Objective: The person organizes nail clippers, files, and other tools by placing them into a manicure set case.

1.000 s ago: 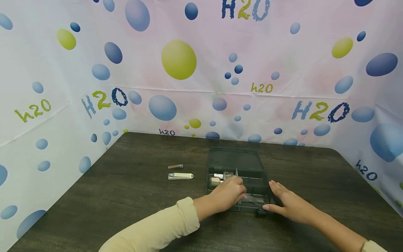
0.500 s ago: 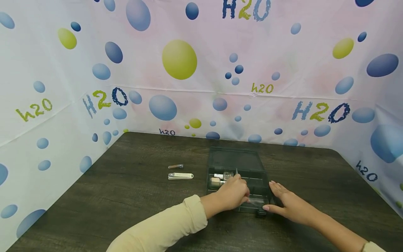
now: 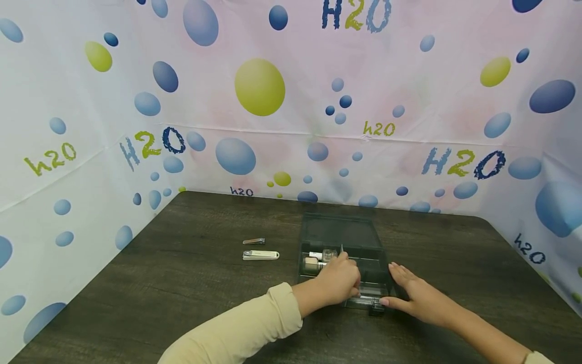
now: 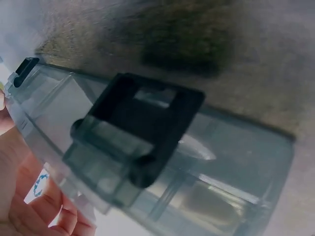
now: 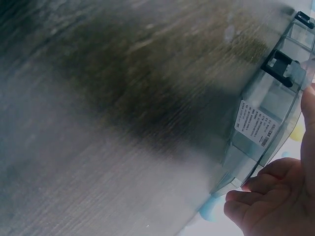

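Observation:
A dark see-through plastic box [image 3: 375, 275] stands with its lid [image 3: 338, 230] laid back. My left hand [image 3: 334, 280] reaches down into it, fingers curled, thumb low at the front compartment. A thin clear plastic piece [image 3: 364, 302] lies along that compartment by the thumb and fingers, which pinch its near end; the grip itself is mostly hidden. Small bottles [image 3: 311, 264] lie in the left compartments. My right hand [image 3: 420, 296] rests straight-fingered against the box's right side, thumb near the front latch [image 3: 376, 308]. In the right wrist view, a white label [image 5: 256, 123] marks the box's front.
Left of the box lie a large pale nail clipper [image 3: 260, 255] and a smaller metal nail clipper [image 3: 253, 241]. The dark wooden table [image 3: 191, 283] ends at a patterned curtain [image 3: 291, 167] on the back and sides.
My left hand has shifted a little to the right over the front compartment. The clear piece, tilted up earlier, now lies lower and flatter there. The right hand has stayed in place.

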The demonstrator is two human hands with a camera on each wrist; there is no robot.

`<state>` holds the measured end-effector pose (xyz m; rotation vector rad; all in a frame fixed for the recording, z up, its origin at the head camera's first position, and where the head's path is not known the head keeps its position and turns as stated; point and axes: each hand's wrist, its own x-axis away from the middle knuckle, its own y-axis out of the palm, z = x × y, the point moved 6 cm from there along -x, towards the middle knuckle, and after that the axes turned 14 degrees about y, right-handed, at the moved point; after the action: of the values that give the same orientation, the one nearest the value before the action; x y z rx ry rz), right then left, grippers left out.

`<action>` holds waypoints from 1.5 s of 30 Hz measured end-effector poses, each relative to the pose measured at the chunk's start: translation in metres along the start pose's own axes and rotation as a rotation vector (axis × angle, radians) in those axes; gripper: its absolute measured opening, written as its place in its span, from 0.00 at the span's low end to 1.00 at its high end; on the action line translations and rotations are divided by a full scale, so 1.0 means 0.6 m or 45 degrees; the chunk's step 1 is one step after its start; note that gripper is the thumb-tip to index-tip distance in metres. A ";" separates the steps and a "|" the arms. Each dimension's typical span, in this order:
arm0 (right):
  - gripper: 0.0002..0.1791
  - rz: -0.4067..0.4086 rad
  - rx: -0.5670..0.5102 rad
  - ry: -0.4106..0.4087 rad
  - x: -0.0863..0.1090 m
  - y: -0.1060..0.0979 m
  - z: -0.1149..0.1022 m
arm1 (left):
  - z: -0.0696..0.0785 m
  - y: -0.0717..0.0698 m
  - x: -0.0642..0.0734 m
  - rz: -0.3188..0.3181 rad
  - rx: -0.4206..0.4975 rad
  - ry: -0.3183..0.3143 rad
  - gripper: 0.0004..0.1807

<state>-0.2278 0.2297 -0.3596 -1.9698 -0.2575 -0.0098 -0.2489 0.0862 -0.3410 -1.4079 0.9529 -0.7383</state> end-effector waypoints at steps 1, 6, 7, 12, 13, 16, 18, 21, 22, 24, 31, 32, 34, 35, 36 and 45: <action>0.53 0.002 0.000 -0.002 0.000 0.000 0.000 | -0.001 0.000 0.001 0.022 0.020 0.005 0.07; 0.53 0.004 0.003 0.009 0.001 0.000 0.000 | -0.010 -0.010 0.011 0.182 0.109 0.042 0.08; 0.53 0.002 0.003 0.013 0.001 0.000 0.000 | -0.012 -0.013 0.014 0.212 0.125 0.045 0.08; 0.53 0.003 0.008 0.018 0.001 -0.002 0.001 | -0.026 -0.026 0.037 0.368 0.208 0.064 0.09; 0.53 0.005 0.009 0.017 0.000 -0.002 0.002 | -0.028 -0.028 0.042 0.401 0.221 0.070 0.09; 0.53 0.008 0.017 0.017 0.000 -0.001 0.002 | -0.037 -0.034 0.060 0.513 0.257 0.095 0.09; 0.53 0.009 0.022 0.021 0.000 -0.001 0.002 | -0.044 -0.036 0.073 0.586 0.261 0.113 0.09; 0.53 0.011 0.021 0.026 0.001 -0.001 0.003 | -0.056 -0.038 0.090 0.684 0.245 0.136 0.10; 0.52 0.010 0.020 0.026 0.001 -0.001 0.002 | -0.060 -0.038 0.095 0.711 0.238 0.140 0.10; 0.52 0.010 0.019 0.023 0.002 -0.001 0.002 | -0.069 -0.040 0.106 0.754 0.245 0.137 0.11; 0.52 0.013 0.019 0.019 0.003 -0.001 0.002 | -0.098 -0.035 0.141 0.773 0.337 0.039 0.15; 0.52 0.012 0.018 0.017 0.003 -0.001 0.002 | -0.102 -0.034 0.147 0.773 0.344 0.028 0.16; 0.52 0.009 0.017 0.015 0.002 0.000 0.002 | -0.109 -0.032 0.160 0.776 0.347 0.009 0.17; 0.52 0.006 0.014 0.015 0.002 0.000 0.002 | -0.113 -0.031 0.167 0.782 0.341 0.004 0.17; 0.52 0.002 0.013 0.015 0.002 0.000 0.002 | -0.117 -0.030 0.173 0.789 0.332 0.001 0.17; 0.53 0.004 0.015 0.017 0.001 0.000 -0.001 | -0.161 -0.020 0.228 0.805 0.242 -0.116 0.19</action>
<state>-0.2269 0.2294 -0.3592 -1.9579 -0.2454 -0.0198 -0.2698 -0.0801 -0.3364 -0.8876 1.1409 -0.2758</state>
